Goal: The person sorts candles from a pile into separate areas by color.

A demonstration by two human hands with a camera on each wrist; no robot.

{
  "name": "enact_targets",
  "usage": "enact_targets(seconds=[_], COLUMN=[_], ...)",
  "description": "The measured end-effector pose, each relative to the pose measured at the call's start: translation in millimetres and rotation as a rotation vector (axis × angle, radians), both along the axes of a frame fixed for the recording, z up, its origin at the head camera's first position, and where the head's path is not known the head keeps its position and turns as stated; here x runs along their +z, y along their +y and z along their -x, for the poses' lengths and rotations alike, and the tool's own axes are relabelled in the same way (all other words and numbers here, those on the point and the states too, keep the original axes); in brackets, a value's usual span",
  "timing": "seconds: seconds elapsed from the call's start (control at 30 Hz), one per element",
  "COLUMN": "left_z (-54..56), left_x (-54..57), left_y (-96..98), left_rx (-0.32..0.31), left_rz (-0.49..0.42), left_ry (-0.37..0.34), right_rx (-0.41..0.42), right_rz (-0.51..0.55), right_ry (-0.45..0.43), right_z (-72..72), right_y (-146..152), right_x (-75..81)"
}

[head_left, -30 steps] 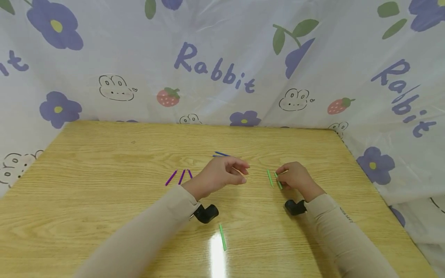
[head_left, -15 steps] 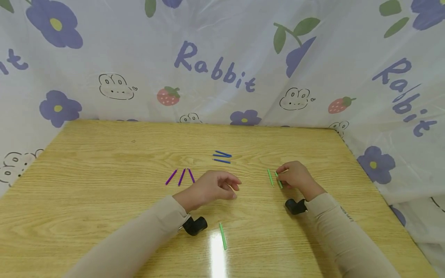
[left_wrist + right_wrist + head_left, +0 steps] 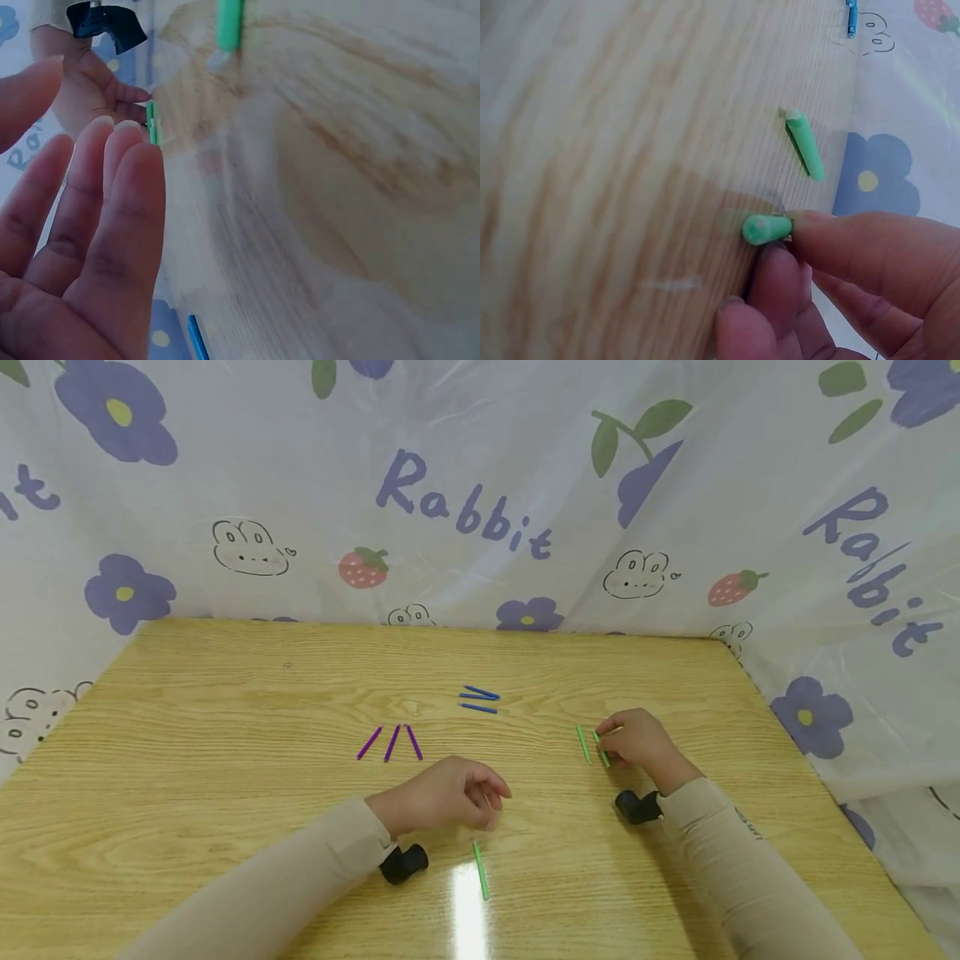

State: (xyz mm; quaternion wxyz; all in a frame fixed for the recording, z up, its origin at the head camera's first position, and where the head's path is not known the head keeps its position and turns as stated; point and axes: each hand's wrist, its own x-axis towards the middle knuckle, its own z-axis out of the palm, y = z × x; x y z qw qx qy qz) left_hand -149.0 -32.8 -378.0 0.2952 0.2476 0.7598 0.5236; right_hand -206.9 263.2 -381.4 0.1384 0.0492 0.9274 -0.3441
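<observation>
My right hand pinches a slim green pen-like stick between thumb and fingers, at the tabletop on the right. Just left of it lies a second green stick, which has a pale tip in the right wrist view. My left hand hovers palm inward with loosely bent fingers and nothing in its grasp. In the left wrist view, its thumb and fingers stand apart. A third green stick lies near the front, just below the left fingertips and not touched.
Three purple sticks lie fanned left of centre. Farther back are three blue sticks, two of them meeting at one end. The wooden table backs onto a patterned cloth.
My left hand has come back toward the front and slightly left, uncovering the blue and purple sticks and nearing the front green stick. The right hand stays on its green stick.
</observation>
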Motion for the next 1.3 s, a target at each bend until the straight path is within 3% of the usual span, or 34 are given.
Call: enact_targets(seconds=[0.27, 0.7, 1.0, 1.3], left_z=[-5.5, -10.2, -11.6, -14.0], left_x=[-1.2, 0.0, 1.7, 1.8], left_y=[-2.9, -1.6, 0.7, 4.8], left_rx=[-0.051, -0.159, -0.237, -0.265], left_rz=[0.069, 0.141, 0.196, 0.265], left_ry=[0.083, 0.079, 0.124, 0.177], right_rx=[0.007, 0.005, 0.007, 0.003], right_rz=[-0.022, -0.023, -0.027, -0.021], right_ry=[-0.013, -0.015, -0.009, -0.018], right_z=[-0.9, -2.2, -1.8, -2.6], right_y=[-1, -2, -1, -2], right_x=[1.2, 2.8, 2.3, 2.8])
